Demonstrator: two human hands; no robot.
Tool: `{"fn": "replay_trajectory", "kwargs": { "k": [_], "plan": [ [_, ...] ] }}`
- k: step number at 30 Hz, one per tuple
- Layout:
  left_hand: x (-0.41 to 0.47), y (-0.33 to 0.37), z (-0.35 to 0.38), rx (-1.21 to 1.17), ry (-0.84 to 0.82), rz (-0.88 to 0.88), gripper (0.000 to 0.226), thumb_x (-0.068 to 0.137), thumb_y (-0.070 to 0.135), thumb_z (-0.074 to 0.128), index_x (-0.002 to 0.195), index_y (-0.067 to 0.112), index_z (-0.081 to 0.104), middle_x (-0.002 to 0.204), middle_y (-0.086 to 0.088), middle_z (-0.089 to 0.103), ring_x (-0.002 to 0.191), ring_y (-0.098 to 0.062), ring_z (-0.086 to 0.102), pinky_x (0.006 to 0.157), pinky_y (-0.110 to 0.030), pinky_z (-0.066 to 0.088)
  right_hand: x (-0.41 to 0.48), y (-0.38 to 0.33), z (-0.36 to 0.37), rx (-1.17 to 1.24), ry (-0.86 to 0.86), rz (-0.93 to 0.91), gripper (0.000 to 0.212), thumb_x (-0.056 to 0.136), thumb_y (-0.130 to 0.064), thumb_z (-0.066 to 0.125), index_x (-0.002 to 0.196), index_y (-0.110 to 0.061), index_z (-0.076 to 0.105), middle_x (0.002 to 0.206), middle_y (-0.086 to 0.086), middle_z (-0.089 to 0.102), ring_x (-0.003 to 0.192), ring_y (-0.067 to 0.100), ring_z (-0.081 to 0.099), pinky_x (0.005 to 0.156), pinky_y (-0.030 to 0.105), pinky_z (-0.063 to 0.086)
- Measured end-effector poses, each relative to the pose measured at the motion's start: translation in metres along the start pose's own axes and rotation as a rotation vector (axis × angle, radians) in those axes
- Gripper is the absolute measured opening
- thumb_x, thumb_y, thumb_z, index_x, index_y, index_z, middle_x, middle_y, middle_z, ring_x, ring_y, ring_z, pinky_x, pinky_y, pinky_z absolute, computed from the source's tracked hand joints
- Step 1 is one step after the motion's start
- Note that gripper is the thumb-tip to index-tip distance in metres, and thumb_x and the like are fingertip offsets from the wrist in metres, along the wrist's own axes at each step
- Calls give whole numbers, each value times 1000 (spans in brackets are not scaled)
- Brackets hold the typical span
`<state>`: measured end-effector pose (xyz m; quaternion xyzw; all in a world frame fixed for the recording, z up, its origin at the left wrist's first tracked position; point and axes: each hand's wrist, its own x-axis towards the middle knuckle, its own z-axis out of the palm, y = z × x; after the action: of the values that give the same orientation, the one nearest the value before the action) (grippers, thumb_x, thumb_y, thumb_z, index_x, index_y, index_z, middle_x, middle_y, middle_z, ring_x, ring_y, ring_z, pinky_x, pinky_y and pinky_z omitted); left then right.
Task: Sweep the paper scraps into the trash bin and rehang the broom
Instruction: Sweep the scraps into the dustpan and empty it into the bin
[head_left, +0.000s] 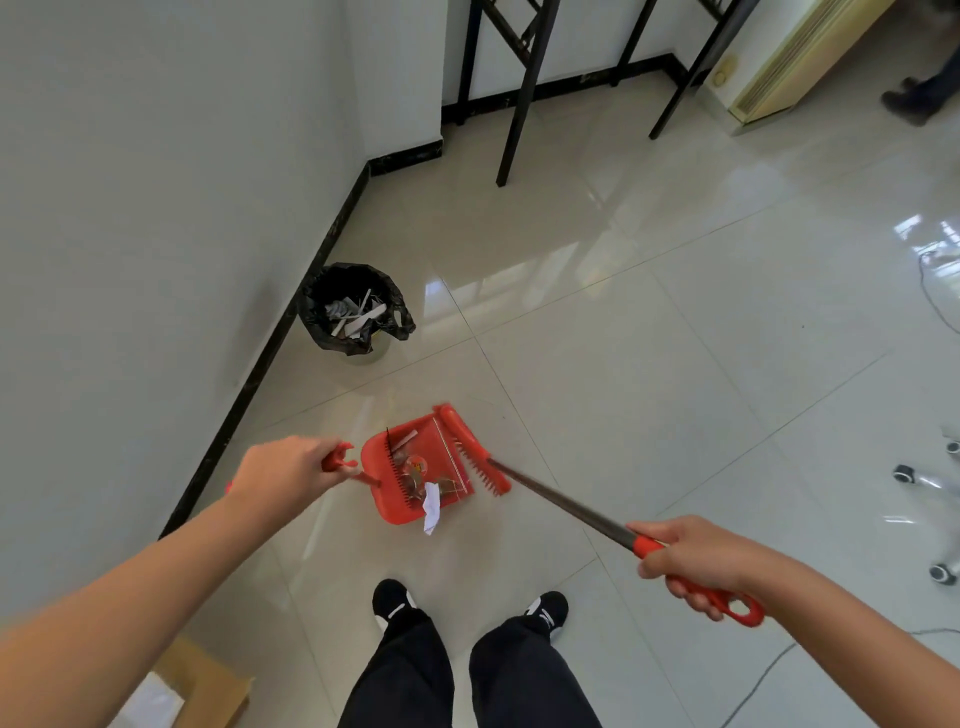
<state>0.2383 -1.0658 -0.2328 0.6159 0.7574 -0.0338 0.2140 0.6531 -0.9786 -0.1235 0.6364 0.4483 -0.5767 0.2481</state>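
Left hand (283, 467) closed around the red plastic handle of the dustpan (415, 473), a shallow red tray with a black comb edge, resting on glossy beige floor tiles (649, 364). Right hand (696, 564) closed around the broom (566, 506): dark metal shaft, red looped grip, red head touching the pan's right edge. A crumpled white paper scrap (431, 512) hangs over the pan's near lip. The black-bagged trash bin (353, 312), holding paper strips, stands beside the wall's black baseboard (270, 353).

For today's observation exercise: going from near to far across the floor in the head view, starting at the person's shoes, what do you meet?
Black shoes → red dustpan holding a paper scrap → trash bin with a black liner → black table legs.
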Motion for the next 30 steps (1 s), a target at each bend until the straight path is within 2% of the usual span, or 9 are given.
{"fn": "replay_trajectory", "kwargs": {
  "k": [4,7,10,15,18,21,24,26,30],
  "plan": [
    [-29,-30,4,-139,84,-157,33,84,59,66,104,33,73,74,14,65,71,-12,60,52,-24,40,41,-18,-3,-59,102,-1,53,87,-5,51,138,-17,45,55,7,45,36,15,42,39,21,35],
    [-43,-43,6,-173,75,-214,35,82,59,68,106,34,74,71,16,61,70,-11,59,56,-27,48,94,-37,-10,-80,165,-3,43,88,-3,46,131,-8,46,57,11,44,42,18,41,46,25,30],
    [-54,-48,10,-153,71,-233,30,82,56,70,101,34,74,64,17,58,64,-10,57,55,-29,49,143,-57,-16,-125,227,-4,28,90,-3,39,115,-11,49,57,11,45,39,16,40,43,18,31],
    [-59,-51,21,-96,118,-199,21,78,54,73,87,36,74,54,14,58,53,-3,56,46,-25,47,207,-55,-15,-236,307,24,41,90,-5,30,127,-21,38,67,16,53,39,16,45,41,20,38],
    [-55,-49,26,-94,84,-205,19,80,56,71,86,38,72,54,14,57,54,-2,55,48,-26,48,213,-44,15,-211,225,11,35,89,2,30,118,-17,35,72,17,50,38,18,45,38,21,35],
    [-52,-47,29,-98,59,-203,22,81,56,71,88,35,72,57,13,58,56,-6,57,49,-27,49,189,-31,46,-166,56,-18,29,87,5,36,113,-8,36,62,19,53,41,22,46,40,26,37],
    [-48,-34,31,-69,74,-146,23,82,54,71,84,31,72,54,11,55,53,-10,57,43,-23,40,151,-25,72,-183,-62,-27,32,86,2,40,117,-4,40,53,14,52,37,21,46,36,25,39],
    [-41,-22,29,-52,71,-140,25,84,55,68,85,30,70,55,11,53,55,-11,55,44,-21,34,126,-28,91,-158,-121,-43,40,85,2,40,123,-9,43,54,12,51,37,19,47,34,23,39],
    [-28,-14,28,-9,22,-148,34,89,56,60,87,23,69,64,7,63,62,-13,61,49,-26,42,95,-50,109,-137,-200,-85,43,85,0,44,128,-9,44,57,9,50,41,15,49,37,23,42]
  ]
}}
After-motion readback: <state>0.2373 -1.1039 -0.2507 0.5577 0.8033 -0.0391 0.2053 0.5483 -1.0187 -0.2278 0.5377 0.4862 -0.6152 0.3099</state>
